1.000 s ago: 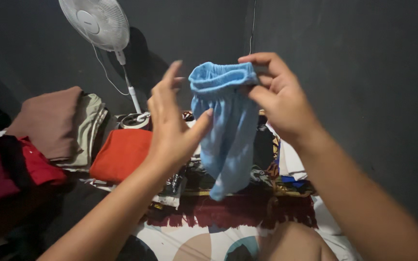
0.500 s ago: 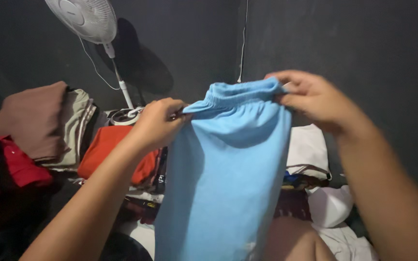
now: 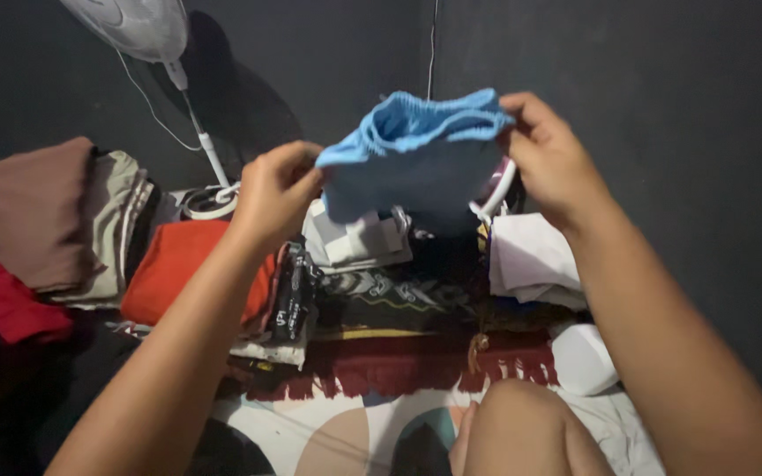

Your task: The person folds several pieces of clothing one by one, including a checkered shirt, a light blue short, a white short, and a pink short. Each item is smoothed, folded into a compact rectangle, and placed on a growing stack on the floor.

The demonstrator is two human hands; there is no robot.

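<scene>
Fingers (image 3: 297, 176) of both hands pinch blue shorts (image 3: 416, 154) above folded clothes (image 3: 196, 269), fan (image 3: 134, 26) behind.

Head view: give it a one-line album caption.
Left hand and right hand hold up a light blue garment above folded clothes.

The white fan (image 3: 130, 26) is cut off by the top edge; the blue garment (image 3: 416, 154) hides clothes behind it.

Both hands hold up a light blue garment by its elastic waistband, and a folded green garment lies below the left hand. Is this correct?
Not quite. In the head view the folded garment below the left hand is orange-red, not green. The right hand and the left do hold the light blue garment by its waistband.
</scene>
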